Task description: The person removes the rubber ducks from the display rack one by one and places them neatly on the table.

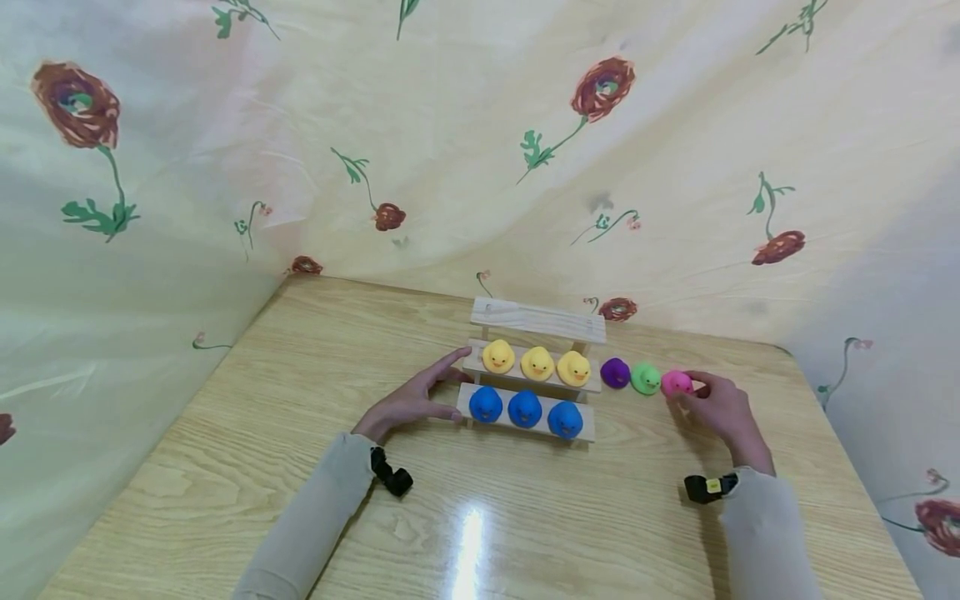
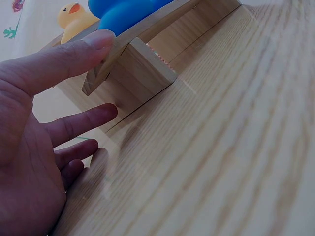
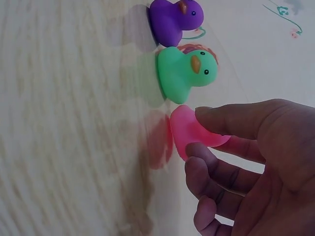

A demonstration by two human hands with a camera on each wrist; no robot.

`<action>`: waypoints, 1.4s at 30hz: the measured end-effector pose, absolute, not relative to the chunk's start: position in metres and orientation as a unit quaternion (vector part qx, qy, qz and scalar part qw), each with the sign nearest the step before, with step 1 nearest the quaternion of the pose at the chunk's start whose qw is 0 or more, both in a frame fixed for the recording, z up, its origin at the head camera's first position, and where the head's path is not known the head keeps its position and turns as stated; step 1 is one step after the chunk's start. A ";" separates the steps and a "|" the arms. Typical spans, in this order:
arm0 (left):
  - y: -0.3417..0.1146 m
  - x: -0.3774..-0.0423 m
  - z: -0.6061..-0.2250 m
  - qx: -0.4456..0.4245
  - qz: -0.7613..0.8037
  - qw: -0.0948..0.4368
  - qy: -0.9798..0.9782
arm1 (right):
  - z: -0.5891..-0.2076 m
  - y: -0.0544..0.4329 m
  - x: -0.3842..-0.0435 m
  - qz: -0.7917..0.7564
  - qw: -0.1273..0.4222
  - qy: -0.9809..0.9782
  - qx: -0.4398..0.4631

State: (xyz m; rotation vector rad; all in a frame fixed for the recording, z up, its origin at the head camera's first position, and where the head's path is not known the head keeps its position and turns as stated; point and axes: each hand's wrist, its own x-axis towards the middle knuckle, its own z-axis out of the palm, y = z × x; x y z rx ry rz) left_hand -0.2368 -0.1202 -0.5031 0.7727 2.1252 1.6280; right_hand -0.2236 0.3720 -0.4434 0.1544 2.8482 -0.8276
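Note:
My right hand pinches a pink rubber duck between thumb and fingers, close to the table. Beside it stand a green duck and a purple duck, lined up at the right of a stepped wooden rack. My left hand is at the rack's left end, fingers spread and fairly straight. In the left wrist view its thumb lies against the lower shelf's end. Three blue ducks sit on the lower shelf and three yellow ducks on the middle one.
The rack's top shelf stands near a flowered cloth backdrop behind the wooden table. The same cloth hangs at the left and right sides. A black strap camera is on the left wrist, another on the right.

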 end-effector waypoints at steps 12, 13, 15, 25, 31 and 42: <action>-0.120 -0.236 -0.496 0.268 0.579 0.181 0.748 | -0.447 0.374 -0.222 -0.283 0.091 0.954 0.052; -0.120 -0.236 -0.496 0.268 0.579 0.182 0.748 | -0.447 0.374 -0.222 -0.283 0.092 0.953 0.052; -0.120 -0.236 -0.496 0.266 0.579 0.183 0.748 | -0.446 0.374 -0.222 -0.284 0.093 0.953 0.052; -0.120 -0.239 -0.495 0.264 0.582 0.189 0.746 | -0.437 0.372 -0.220 -0.273 0.087 0.957 0.048; -0.119 -0.240 -0.491 0.262 0.584 0.194 0.743 | -0.427 0.367 -0.220 -0.260 0.045 0.964 0.021; -0.120 -0.242 -0.489 0.259 0.587 0.199 0.741 | -0.407 0.349 -0.222 -0.263 0.006 0.965 -0.013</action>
